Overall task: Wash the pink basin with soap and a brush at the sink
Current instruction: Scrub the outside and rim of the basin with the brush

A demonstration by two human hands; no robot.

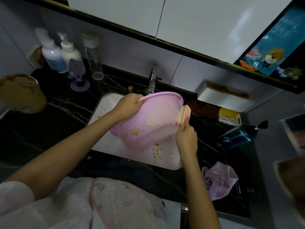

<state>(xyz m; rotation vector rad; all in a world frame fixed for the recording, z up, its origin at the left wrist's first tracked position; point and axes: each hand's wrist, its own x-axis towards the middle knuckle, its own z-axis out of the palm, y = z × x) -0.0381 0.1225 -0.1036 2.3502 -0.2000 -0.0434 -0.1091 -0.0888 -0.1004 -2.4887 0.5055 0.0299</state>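
Note:
The pink basin [148, 119] is tilted over the white sink [105, 103], its outer side facing me, smeared with foam and yellowish bits. My left hand [130, 103] grips its upper rim just below the tap [152, 80]. My right hand [186, 138] holds a pink brush [184, 115] by the handle. The brush's pale bristles lie against the basin's right side.
Lotion bottles [61, 53], a clear tube and a purple stand crowd the dark counter at back left. On the right are a white box with a brown comb [227, 91], a yellow soap in a dish [229, 115], a blue pump bottle [239, 136] and a lilac cloth [219, 179].

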